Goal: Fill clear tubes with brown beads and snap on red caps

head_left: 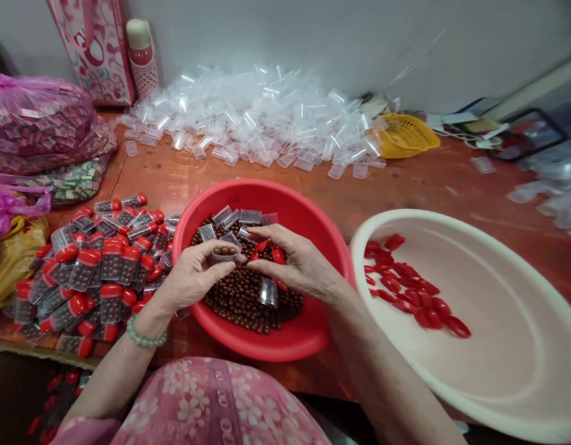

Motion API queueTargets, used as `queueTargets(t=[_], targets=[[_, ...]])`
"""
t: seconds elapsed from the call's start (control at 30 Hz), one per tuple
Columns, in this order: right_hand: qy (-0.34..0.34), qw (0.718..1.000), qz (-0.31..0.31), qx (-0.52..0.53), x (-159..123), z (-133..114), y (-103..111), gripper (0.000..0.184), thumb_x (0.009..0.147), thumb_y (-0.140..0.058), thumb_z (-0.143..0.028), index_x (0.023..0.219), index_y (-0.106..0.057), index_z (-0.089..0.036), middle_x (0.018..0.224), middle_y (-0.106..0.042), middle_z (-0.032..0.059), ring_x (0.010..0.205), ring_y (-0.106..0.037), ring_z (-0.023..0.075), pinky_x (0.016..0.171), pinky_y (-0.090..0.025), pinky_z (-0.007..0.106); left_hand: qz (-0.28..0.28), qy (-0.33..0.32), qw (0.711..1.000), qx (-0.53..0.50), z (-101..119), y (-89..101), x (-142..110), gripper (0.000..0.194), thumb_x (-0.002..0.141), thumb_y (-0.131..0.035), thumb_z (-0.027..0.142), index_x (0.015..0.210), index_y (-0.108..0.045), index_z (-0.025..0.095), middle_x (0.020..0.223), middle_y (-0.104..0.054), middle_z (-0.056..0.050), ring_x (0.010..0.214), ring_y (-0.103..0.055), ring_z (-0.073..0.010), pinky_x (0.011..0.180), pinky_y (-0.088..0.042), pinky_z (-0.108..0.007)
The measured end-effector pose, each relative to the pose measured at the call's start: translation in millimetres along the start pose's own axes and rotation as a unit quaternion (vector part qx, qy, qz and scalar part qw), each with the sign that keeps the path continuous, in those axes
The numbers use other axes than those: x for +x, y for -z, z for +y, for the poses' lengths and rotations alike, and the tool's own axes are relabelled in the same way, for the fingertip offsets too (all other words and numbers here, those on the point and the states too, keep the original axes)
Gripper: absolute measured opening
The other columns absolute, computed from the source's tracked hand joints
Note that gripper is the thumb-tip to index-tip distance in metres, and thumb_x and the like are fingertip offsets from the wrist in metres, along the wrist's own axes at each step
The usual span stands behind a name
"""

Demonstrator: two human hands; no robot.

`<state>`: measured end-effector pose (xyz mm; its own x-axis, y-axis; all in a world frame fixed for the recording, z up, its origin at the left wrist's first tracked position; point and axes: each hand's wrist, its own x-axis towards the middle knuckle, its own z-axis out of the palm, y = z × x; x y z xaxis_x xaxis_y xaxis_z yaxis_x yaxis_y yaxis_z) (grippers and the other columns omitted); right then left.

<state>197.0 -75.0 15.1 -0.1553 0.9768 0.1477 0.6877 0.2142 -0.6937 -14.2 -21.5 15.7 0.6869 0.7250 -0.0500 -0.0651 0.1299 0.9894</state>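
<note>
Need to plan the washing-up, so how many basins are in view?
2: the red basin at the center, holding brown beads, and the white basin to its right, holding red caps. No third shows, though one could be hidden.

A patterned pink bag (102, 68) is standing upright by the wall (313, 34), at the rear left of the counter (452, 185). A bottle (144, 65) with a pale cap is standing just beside it. Nearer, a translucent purple bag (39, 123) is holding small packets; a yellow plastic bag (19, 262) is lying at the left edge. Toward the rear right, a perforated yellow basket (406, 137) is resting on the surface. Farther right, a white cable (481, 141) is lying near a black frame (521, 114).
</note>
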Motion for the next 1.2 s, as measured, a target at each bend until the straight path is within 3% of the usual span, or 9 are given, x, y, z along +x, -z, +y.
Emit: queueTargets(t=[0.07, 0.27, 0.43, 0.63, 0.7, 0.8, 0.9, 1.0, 1.2], targets=[[-0.059, 0.992, -0.064, -0.096, -2, 10, 3, 0.034, 0.090, -0.059, -0.037, 0.115, -0.061, -0.015, 0.112, -0.065, 0.0130, 0.105, -0.061, 0.0242, 0.093, -0.048, 0.038, -0.005, -0.003, 1.000, -0.006, 0, 1.3, 2, 0.022, 0.083, -0.063, 0.026, 0.102, -0.063, 0.014, 0.099, -0.073, -0.011, 0.094, -0.069, -0.0188, 0.089, -0.054, -0.036], [-0.161, 0.899, -0.274, -0.301, -7, 18, -7, 0.019, 0.088, -0.055, -0.023, 0.103, -0.064, -0.015, 0.100, -0.068, 0.0120, 0.094, -0.064, 0.0251, 0.078, -0.047, 0.032, 0.001, -0.009, 1.000, -0.011, -6, 7.3, 6, 0.022, 0.084, -0.060, 0.023, 0.104, -0.058, 0.015, 0.094, -0.071, -0.008, 0.093, -0.067, -0.0166, 0.091, -0.052, -0.036], [-0.168, 0.892, -0.284, -0.310, -7, 24, -24, 0.025, 0.088, -0.047, -0.012, 0.106, -0.064, -0.017, 0.100, -0.067, 0.0109, 0.087, -0.066, 0.0224, 0.067, -0.043, 0.028, -0.005, 0.022, 0.994, -0.106, -5, 9.9, 4, 0.030, 0.079, -0.061, 0.011, 0.109, -0.057, 0.015, 0.093, -0.068, -0.004, 0.090, -0.065, -0.0119, 0.089, -0.051, -0.029], [-0.160, 0.905, -0.255, -0.300, -5, 32, -17, 0.024, 0.090, -0.043, -0.014, 0.100, -0.064, -0.017, 0.094, -0.067, 0.0116, 0.090, -0.063, 0.0229, 0.074, -0.045, 0.030, -0.028, 0.042, 0.972, -0.230, -9, 14.0, 3, 0.048, 0.070, -0.063, 0.003, 0.115, -0.055, 0.016, 0.096, -0.068, -0.004, 0.096, -0.065, -0.0147, 0.093, -0.050, -0.033], [-0.162, 0.939, -0.202, -0.228, -6, 31, -11, 0.022, 0.092, -0.043, -0.020, 0.101, -0.063, -0.017, 0.098, -0.067, 0.0105, 0.092, -0.063, 0.0217, 0.080, -0.046, 0.031, -0.036, 0.046, 0.966, -0.251, -11, 16.2, 3, 0.050, 0.068, -0.064, 0.002, 0.116, -0.056, 0.015, 0.098, -0.069, -0.005, 0.098, -0.065, -0.0159, 0.094, -0.049, -0.034], [-0.181, 0.980, -0.078, 0.036, -10, 28, -4, 0.022, 0.091, -0.048, -0.032, 0.105, -0.060, -0.019, 0.096, -0.068, 0.0069, 0.087, -0.063, 0.0189, 0.080, -0.049, 0.031, -0.037, 0.045, 0.962, -0.266, -11, 18.3, 3, 0.049, 0.067, -0.064, 0.002, 0.114, -0.057, 0.015, 0.099, -0.069, -0.005, 0.098, -0.065, -0.0165, 0.094, -0.048, -0.033], [-0.233, 0.929, 0.002, 0.289, -9, 17, -3, 0.028, 0.085, -0.060, -0.041, 0.106, -0.058, -0.022, 0.080, -0.068, 0.0020, 0.068, -0.061, 0.0149, 0.063, -0.049, 0.027, -0.039, 0.046, 0.963, -0.261, -13, 18.2, 3, 0.046, 0.070, -0.066, 0.005, 0.114, -0.057, 0.016, 0.099, -0.069, -0.006, 0.097, -0.065, -0.0169, 0.091, -0.048, -0.033], [-0.250, 0.866, 0.059, 0.430, -1, 1, -6, 0.031, 0.077, -0.071, -0.040, 0.102, -0.064, -0.024, 0.071, -0.064, -0.0013, 0.059, -0.057, 0.0110, 0.053, -0.045, 0.021, -0.052, 0.045, 0.969, -0.238, -15, 17.0, 4, 0.036, 0.078, -0.067, 0.016, 0.113, -0.058, 0.016, 0.096, -0.067, -0.006, 0.091, -0.065, -0.0158, 0.085, -0.049, -0.031], [-0.210, 0.847, 0.068, 0.483, 15, -22, -15, 0.034, 0.067, -0.082, -0.032, 0.098, -0.072, -0.023, 0.079, -0.066, -0.0009, 0.065, -0.061, 0.0092, 0.060, -0.051, 0.020, -0.058, 0.071, 0.968, -0.233, -15, 16.8, 4, 0.042, 0.077, -0.071, 0.021, 0.115, -0.056, 0.016, 0.092, -0.065, -0.004, 0.083, -0.064, -0.0134, 0.078, -0.049, -0.028]])
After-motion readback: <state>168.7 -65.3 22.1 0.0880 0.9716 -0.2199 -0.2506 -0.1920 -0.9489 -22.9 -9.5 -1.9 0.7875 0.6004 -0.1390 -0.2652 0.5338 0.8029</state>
